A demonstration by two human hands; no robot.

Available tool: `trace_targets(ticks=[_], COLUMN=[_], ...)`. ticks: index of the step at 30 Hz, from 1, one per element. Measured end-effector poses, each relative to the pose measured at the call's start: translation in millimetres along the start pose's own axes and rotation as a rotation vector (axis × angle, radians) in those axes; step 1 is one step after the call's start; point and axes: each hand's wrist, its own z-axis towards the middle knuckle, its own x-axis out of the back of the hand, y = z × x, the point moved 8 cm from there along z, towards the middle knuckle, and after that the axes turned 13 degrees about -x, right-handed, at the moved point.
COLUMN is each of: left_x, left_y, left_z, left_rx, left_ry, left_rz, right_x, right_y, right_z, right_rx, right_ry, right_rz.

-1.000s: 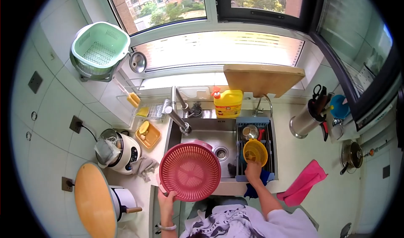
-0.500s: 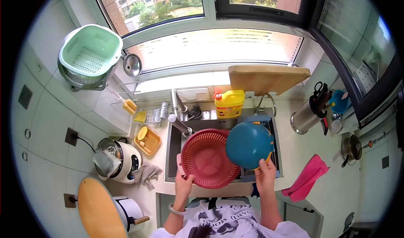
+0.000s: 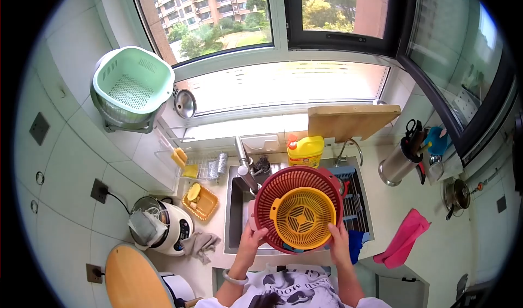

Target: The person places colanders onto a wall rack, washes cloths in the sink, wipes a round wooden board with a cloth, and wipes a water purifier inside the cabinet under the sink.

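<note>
A red slotted basket (image 3: pixel 265 204) is held over the sink (image 3: pixel 235 210), covering much of it. Inside lies a yellow basket (image 3: pixel 305 218), with a bit of a blue bowl (image 3: pixel 292 249) showing at its lower edge. My left hand (image 3: pixel 249 244) is closed round the red basket's left side, by its handle. On the right side, my right hand (image 3: pixel 339 242) grips the red basket's rim, close to the yellow one.
A drying rack (image 3: pixel 357 199) spans the sink's right side. Behind stand a yellow detergent jug (image 3: pixel 305 151), the faucet (image 3: pixel 245 169) and a cutting board (image 3: pixel 351 121). A pink cloth (image 3: pixel 403 238) lies right; an orange basket (image 3: pixel 206 203) and rice cooker (image 3: pixel 177 230) stand left.
The yellow basket and blue bowl, earlier in my right hand, now sit inside the red basket. The red basket has moved right, and my right hand has moved to its rim.
</note>
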Motion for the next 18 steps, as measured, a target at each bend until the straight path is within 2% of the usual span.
trace_targets(ticks=[2,4,6,8,10,14,17,18], left_x=[-9,-27,-49,-60,-69,-80,-85,-89], left_y=[20,76,110,135,151,189,225,242], left_z=[-1,2,-7,-8,2,18,30,32], left_rx=[0.033,-0.591,-0.649,-0.727,-0.714,-0.86,-0.957,-1.081], left_ry=[-0.037,-0.105,-0.007,0.058,0.012,-0.005,-0.049,-0.062], left_rz=[-0.054,0.98,1.082,0.904,0.954,1.024,0.948,0.974], right_x=[-1,-1,0,-24,-40,-53,-74,-91], right_y=[-2,-2,3,-14,-24,-29,-39,-47], right_z=[-1,-5,-5,-17,-19,-6,4,4], right_rx=[0.163,0.184,0.173,0.159,0.12,0.109,0.139,0.141], right_ry=[0.022,0.077,0.123,0.067,0.014,-0.085,-0.22,-0.278], right_rz=[-0.098,-0.068,-0.055,-0.064,0.047,0.06,0.044,0.064])
